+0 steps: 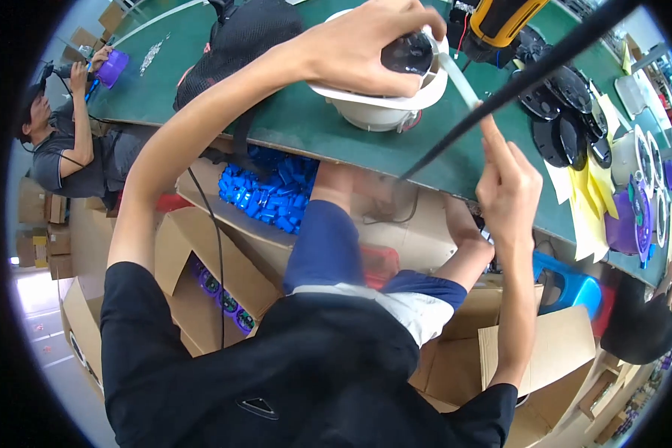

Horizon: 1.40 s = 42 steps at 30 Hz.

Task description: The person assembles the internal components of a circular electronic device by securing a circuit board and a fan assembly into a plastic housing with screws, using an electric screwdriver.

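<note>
A white bowl-shaped housing [377, 112] stands on the green bench. My left hand [362, 48] reaches over its top, thumb and fingers curled round a glossy black rounded part [408, 54] that sits in the housing. From the right, my right hand [509, 175] holds a pale, slim stick [459, 80], its index finger stretched along the lower end. The stick's upper end meets the housing's rim beside the black part. The grip of the other right fingers is partly turned from view.
A yellow-and-black power screwdriver [504, 22] hangs over the bench; a thick black cable [523, 86] crosses in front. Black round parts [567, 127] and yellow sheets [590, 205] lie right, near purple housings [629, 224]. Blue pieces [269, 194] fill a box below. A co-worker [75, 142] sits left.
</note>
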Available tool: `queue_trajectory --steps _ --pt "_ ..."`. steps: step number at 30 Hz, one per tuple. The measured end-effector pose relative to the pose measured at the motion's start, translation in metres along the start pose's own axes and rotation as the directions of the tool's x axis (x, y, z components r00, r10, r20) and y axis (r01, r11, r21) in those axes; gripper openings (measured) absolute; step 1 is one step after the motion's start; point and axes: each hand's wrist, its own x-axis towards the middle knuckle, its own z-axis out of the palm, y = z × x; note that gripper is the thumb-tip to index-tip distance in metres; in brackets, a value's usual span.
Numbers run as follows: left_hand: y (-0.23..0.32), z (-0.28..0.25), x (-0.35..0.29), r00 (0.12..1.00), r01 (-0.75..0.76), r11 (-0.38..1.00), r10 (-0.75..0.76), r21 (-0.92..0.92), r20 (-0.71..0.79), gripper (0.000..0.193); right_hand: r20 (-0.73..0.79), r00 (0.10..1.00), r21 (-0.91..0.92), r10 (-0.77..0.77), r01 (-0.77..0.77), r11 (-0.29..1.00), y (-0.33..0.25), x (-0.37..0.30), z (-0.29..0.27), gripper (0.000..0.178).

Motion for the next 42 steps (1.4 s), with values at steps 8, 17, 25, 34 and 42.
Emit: queue_trajectory --steps 8,17,25,34,42 --pt "-0.01 -0.011 -0.004 0.951 -0.297 0.953 0.29 0.058 0.109 0.068 0.182 0.98 -0.19 -0.085 0.12 0.974 -0.003 0.022 -0.054 0.058" --pt "0.035 -0.028 -0.02 0.971 0.103 0.793 -0.212 0.6 0.114 0.073 0.217 0.97 -0.168 -0.111 0.149 0.974 -0.015 0.026 -0.06 0.048" --pt "-0.018 -0.053 -0.023 0.934 -0.152 0.988 0.145 -0.005 0.326 0.074 0.292 0.939 0.087 -0.184 0.165 0.982 -0.01 0.03 -0.059 0.043" --pt "0.002 -0.041 -0.018 0.966 -0.045 0.953 -0.035 0.299 0.256 0.065 0.705 0.698 0.19 0.124 -0.355 0.915 0.038 0.041 -0.102 0.037" --pt "-0.028 -0.042 -0.026 0.963 -0.051 0.999 0.045 0.017 0.267 0.07 0.281 0.959 0.178 -0.041 -0.01 0.984 0.01 0.046 -0.05 0.041"
